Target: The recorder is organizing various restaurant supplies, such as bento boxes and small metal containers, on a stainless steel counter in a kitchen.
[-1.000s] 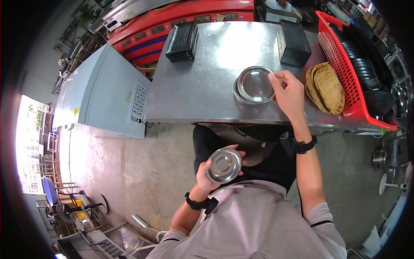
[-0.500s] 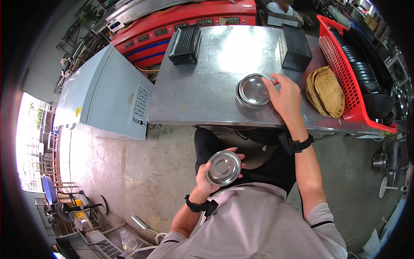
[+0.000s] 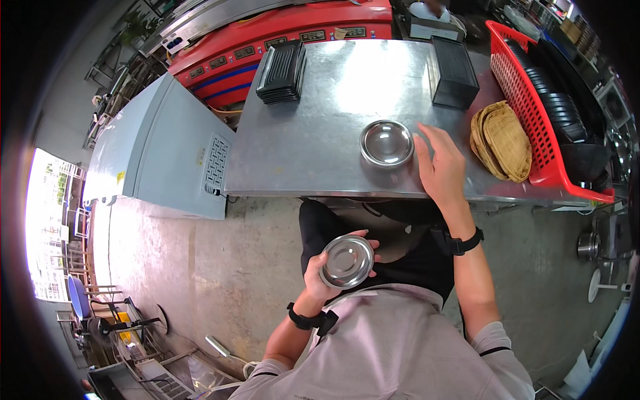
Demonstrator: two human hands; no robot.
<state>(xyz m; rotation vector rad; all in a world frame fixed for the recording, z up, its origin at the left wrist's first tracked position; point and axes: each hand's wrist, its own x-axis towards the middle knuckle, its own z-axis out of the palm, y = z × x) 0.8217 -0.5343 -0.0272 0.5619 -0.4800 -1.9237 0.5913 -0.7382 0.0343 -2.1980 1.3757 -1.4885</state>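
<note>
My left hand (image 3: 316, 279), low in front of my body, has its fingers wrapped round a small shiny steel dish (image 3: 347, 261). On the steel table (image 3: 293, 147), near its front edge, sits a round steel bowl (image 3: 387, 144); whether others are nested beneath it I cannot tell. Just to the right of that bowl hovers my right hand (image 3: 443, 167), empty, with thumb and fingers apart. Its fingertips come close to the rim but do not appear to grip it.
Woven baskets (image 3: 503, 143) lie at the right, beside a red plastic crate (image 3: 523, 100) of black dishes. Stacked black trays (image 3: 282, 73) stand at the back left, a black box-like stack (image 3: 455, 73) at the back right. A pale cabinet (image 3: 173, 147) stands left of the table.
My right hand has let go of the upper steel dish and drawn slightly right. The dish, offset on the one below before, now sits lined up with it. My left hand holds steady.
</note>
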